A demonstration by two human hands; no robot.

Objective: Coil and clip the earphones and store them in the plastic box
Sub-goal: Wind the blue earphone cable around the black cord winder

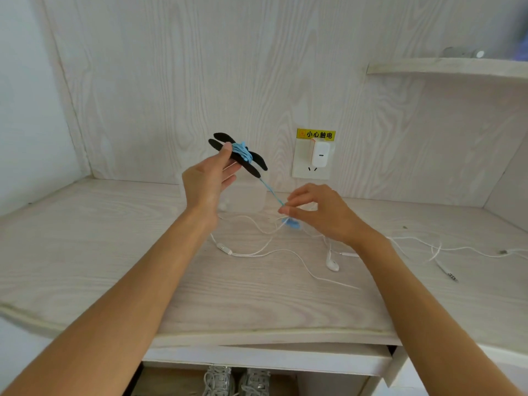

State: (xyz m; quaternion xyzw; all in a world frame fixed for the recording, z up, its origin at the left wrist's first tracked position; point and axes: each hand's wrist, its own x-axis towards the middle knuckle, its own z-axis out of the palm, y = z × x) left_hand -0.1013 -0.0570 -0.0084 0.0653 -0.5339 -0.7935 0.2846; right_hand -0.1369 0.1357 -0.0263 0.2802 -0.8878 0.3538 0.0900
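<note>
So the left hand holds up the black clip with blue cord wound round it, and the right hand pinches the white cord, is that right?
Not quite. In the head view the right hand pinches the blue cord, not the white one. The left hand does hold up the black clip with blue cord wound round it.

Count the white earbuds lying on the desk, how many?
1 clear to see: a white earbud lies on the desk below the right hand. Others may hide behind the hands or be too blurred to tell.
</note>
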